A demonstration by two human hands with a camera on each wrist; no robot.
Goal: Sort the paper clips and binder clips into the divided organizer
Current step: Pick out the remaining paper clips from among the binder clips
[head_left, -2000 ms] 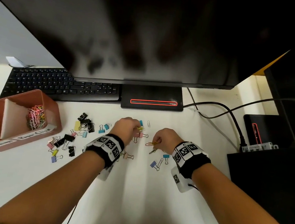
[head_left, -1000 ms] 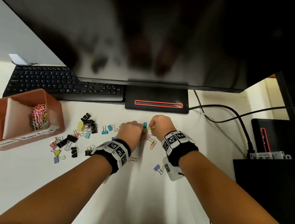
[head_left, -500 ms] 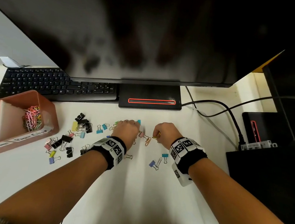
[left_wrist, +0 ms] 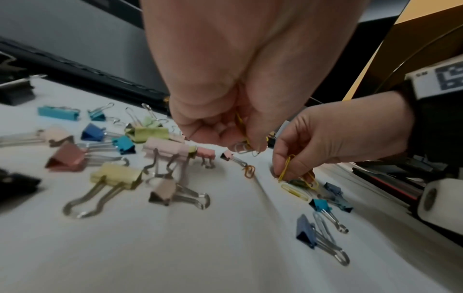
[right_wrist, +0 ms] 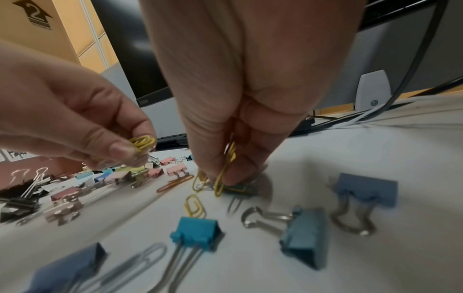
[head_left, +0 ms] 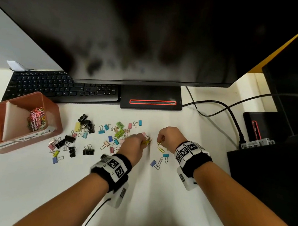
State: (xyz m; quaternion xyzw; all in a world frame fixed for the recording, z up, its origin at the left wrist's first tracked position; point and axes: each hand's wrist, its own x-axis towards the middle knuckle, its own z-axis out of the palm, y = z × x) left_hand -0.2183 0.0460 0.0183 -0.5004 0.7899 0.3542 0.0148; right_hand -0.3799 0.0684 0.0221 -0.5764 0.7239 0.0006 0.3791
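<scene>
Your hands have parted again since a second ago: left hand pinches yellow paper clips, right hand pinches one while reaching down. Two clips lie loose at 6 o'clock. Some thirty binder clips await; organizer at 9 o'clock.

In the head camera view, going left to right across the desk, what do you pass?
Divided organizer → black binder clips → left hand → right hand → black cable.
</scene>
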